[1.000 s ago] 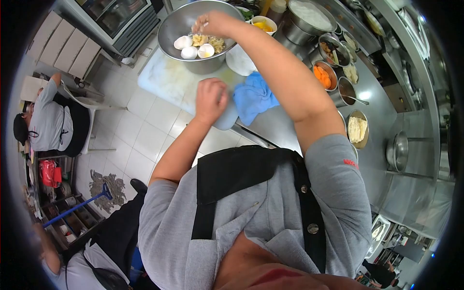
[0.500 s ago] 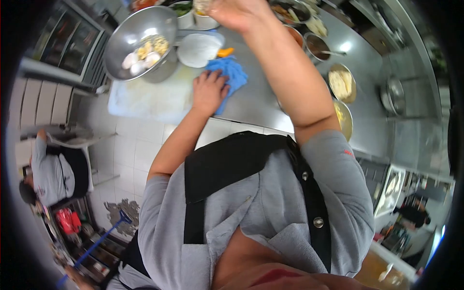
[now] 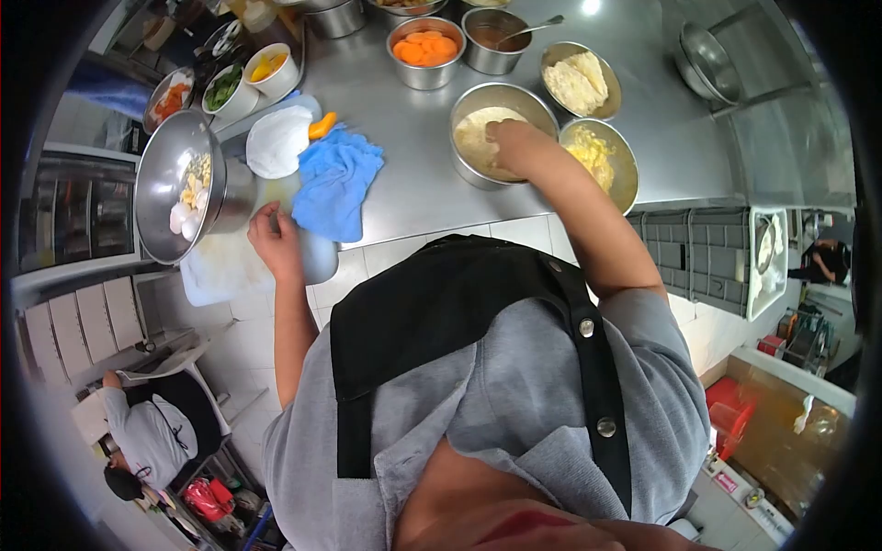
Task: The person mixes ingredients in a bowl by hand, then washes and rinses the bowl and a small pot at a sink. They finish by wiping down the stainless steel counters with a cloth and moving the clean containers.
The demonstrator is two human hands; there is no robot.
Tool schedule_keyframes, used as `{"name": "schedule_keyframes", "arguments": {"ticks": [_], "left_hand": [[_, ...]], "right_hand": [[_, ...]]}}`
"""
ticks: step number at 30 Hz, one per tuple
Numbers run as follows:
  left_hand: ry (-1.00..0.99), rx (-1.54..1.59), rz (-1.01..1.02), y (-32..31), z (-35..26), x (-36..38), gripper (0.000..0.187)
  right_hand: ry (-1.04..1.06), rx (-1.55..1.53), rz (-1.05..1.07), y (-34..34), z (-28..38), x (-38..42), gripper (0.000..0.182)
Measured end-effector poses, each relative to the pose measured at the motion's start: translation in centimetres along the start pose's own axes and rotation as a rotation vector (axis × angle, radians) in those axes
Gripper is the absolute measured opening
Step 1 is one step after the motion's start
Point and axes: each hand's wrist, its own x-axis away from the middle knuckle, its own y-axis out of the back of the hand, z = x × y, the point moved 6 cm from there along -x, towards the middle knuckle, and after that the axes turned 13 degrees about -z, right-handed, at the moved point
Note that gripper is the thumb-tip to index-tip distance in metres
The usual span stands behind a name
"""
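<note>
My right hand (image 3: 508,145) reaches down into a metal bowl (image 3: 461,163) of pale, fine-looking food (image 3: 476,138). Its fingertips are hidden in there. Over the white cutting board (image 3: 213,275) is my left hand (image 3: 274,237), fingers loosely bent and slightly apart, nothing visible in them. A crumpled blue cloth (image 3: 335,184) lies just right of it. Left of that hand, a large steel bowl (image 3: 152,207) tilts, with whole eggs (image 3: 186,220) and chopped yellow-white pieces inside. Behind the cloth lie a white round sheet or dish (image 3: 276,142) and an orange piece (image 3: 322,125).
Around my right hand stand a bowl of yellow shreds (image 3: 593,154), a bowl of pale slabs (image 3: 577,81), sliced carrots (image 3: 425,48) and a pot with a spoon (image 3: 496,39). White tubs (image 3: 274,72) stand back left. Another person (image 3: 156,427) is at lower left.
My right hand has moved from the tubs at the back left into the bowl of pale food. My left hand has left the blue cloth. The view has shifted right.
</note>
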Motion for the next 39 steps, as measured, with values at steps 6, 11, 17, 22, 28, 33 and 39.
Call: {"name": "schedule_keyframes", "arguments": {"ticks": [6, 11, 17, 22, 28, 33, 39], "left_hand": [[-0.076, -0.057, 0.047, -0.5, -1.3, -0.4, 0.01], [-0.094, -0.044, 0.03, -0.5, -1.1, -0.4, 0.009], [-0.089, -0.069, 0.022, -0.5, -1.2, -0.3, 0.009], [-0.088, -0.079, 0.006, -0.5, -1.2, -0.3, 0.008], [-0.086, -0.066, 0.004, -0.5, -1.1, -0.3, 0.008], [-0.085, -0.064, 0.0, -0.7, -1.0, -0.4, 0.008], [-0.051, -0.081, 0.03, -0.8, -0.9, -0.3, 0.009]], "right_hand": [[-0.095, 0.195, 0.119, -2.1, 0.8, -1.0, 0.043], [-0.032, 0.229, 0.041, -2.6, 1.0, -1.4, 0.044], [0.051, 0.237, 0.177, -3.4, 1.5, -1.7, 0.046], [0.086, 0.088, 0.272, -2.5, 0.2, -2.6, 0.047], [0.001, -0.318, 0.368, -1.1, -1.8, -2.5, 0.042], [-0.038, 0.101, 0.2, -0.9, -2.6, -2.8, 0.04], [0.135, -0.084, 0.184, -0.3, -1.3, -2.9, 0.034]]}}
